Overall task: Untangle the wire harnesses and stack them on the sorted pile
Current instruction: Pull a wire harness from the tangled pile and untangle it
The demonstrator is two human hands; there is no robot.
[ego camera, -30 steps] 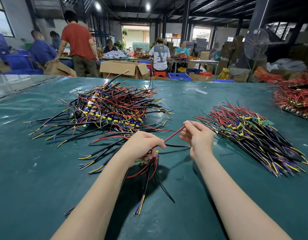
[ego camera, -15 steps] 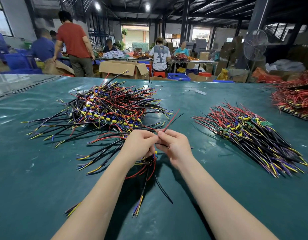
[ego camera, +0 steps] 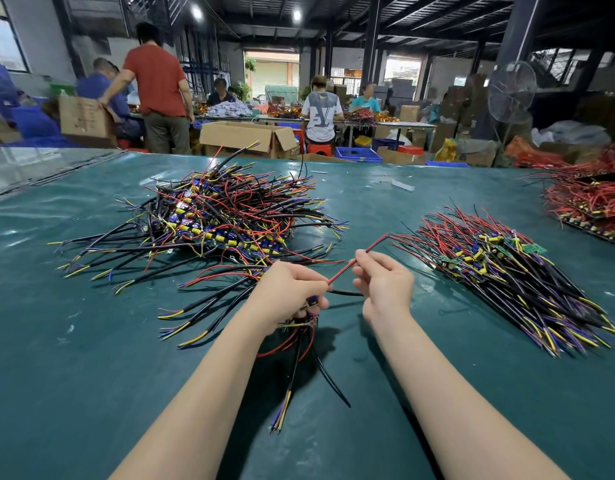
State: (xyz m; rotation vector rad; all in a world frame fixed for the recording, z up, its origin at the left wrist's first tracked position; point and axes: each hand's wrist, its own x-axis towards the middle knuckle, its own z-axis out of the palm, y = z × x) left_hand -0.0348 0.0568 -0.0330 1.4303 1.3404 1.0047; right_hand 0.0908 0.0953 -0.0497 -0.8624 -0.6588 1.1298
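A tangled heap of black, red and yellow wire harnesses (ego camera: pixel 209 216) lies on the green table at centre left. The sorted pile (ego camera: pixel 500 271), its wires lying parallel, sits to the right. My left hand (ego camera: pixel 288 292) grips a small bundle of harnesses (ego camera: pixel 299 344) whose wires hang down toward me. My right hand (ego camera: pixel 382 282) pinches a red wire (ego camera: pixel 344 266) and a black wire (ego camera: pixel 347 293) of that bundle, stretched between both hands. The red wire's free end points toward the sorted pile.
Another heap of red wires (ego camera: pixel 590 199) lies at the table's far right edge. A small white scrap (ego camera: pixel 403 185) rests further back on the green table cover (ego camera: pixel 91 341). Behind the table, several people work among cardboard boxes (ego camera: pixel 243 136), blue crates and a standing fan (ego camera: pixel 510 88).
My hands came together half a second ago and have now drawn apart again. My right hand moved right, pulling the red and black wires out straight from the bundle in my left hand.
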